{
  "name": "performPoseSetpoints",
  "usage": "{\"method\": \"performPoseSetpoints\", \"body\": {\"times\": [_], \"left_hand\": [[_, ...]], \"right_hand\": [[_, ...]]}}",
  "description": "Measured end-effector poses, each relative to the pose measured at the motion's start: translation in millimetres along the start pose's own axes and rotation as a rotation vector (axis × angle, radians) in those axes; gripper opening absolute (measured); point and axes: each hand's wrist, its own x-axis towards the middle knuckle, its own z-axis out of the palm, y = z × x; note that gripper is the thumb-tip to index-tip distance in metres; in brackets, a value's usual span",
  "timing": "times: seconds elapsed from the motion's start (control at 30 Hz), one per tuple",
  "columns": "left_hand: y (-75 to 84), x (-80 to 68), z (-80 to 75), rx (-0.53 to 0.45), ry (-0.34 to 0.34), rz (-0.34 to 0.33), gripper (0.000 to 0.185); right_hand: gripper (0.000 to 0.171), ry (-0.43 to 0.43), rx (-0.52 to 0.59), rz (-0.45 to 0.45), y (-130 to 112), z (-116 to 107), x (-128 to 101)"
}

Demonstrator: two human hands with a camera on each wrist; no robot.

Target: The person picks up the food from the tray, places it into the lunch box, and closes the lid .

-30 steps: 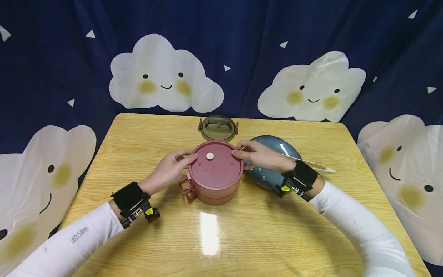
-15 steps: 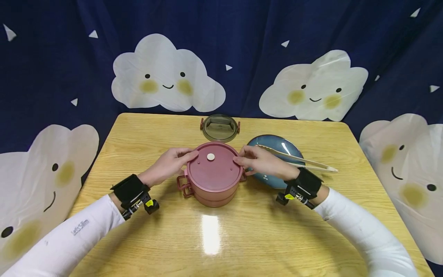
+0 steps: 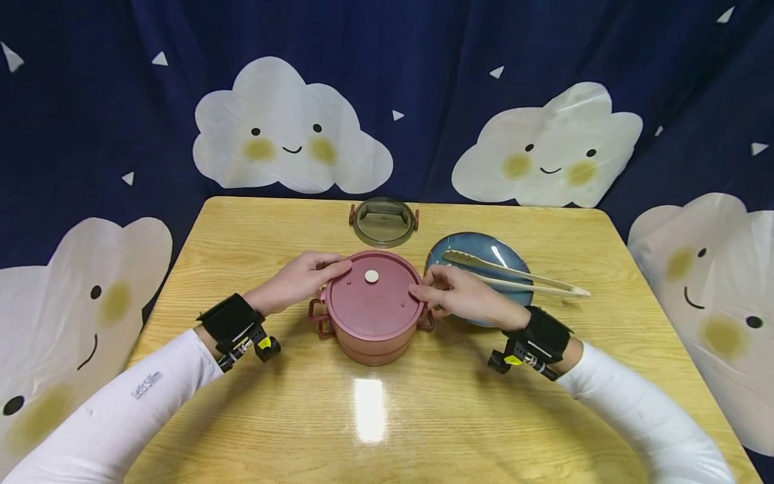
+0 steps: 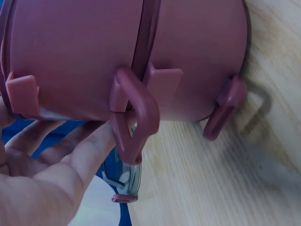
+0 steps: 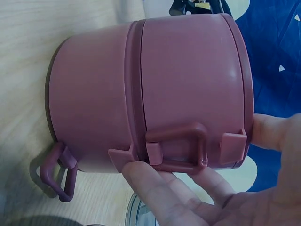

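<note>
A dusty-pink pot of two stacked tiers (image 3: pixel 373 344) stands upright on the table under a flat pink lid (image 3: pixel 376 310) with a small white button. My left hand (image 3: pixel 302 279) holds its left side, thumb on the lid's edge and fingers behind the wall. At the right rim, my right hand (image 3: pixel 462 296) grips it with the thumb on the lid edge. In the right wrist view those fingers (image 5: pixel 146 186) curl below an upper-tier loop handle (image 5: pixel 181 148), one fingertip at a clip tab. The left wrist view shows another loop handle (image 4: pixel 136 115) beside the left fingers.
Behind the pot sits a smoky see-through lid (image 3: pixel 385 223) with pink clips. To the right lies a blue plate (image 3: pixel 447 243), with pale tongs (image 3: pixel 544 290) across it, partly behind the right hand. A dark blue curtain (image 3: pixel 423 40) with clouds hangs behind the table.
Both hands have turned the pot slightly: its left handles shifted away and a right handle came into view. The right hand has moved slightly nearer the front, uncovering more of the tongs.
</note>
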Motion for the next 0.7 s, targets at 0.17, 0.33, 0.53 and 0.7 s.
{"method": "performPoseSetpoints", "body": {"times": [0.17,0.33,0.53,0.7], "left_hand": [[2.0,1.7,-0.4,0.011,-0.018,0.002,0.046],[3.1,1.5,1.0,0.018,-0.016,0.002,0.044],[0.9,1.0,2.9,0.037,0.036,0.001,0.046],[-3.9,-8.3,4.5,0.056,0.087,-0.005,0.049]], "right_hand": [[0.036,0.013,-0.011,-0.011,0,3,-4],[0.036,0.008,0.027,-0.015,2,3,-6],[0.038,0.008,0.055,0.000,5,2,-5],[0.036,0.001,0.070,-0.020,10,0,-7]]}}
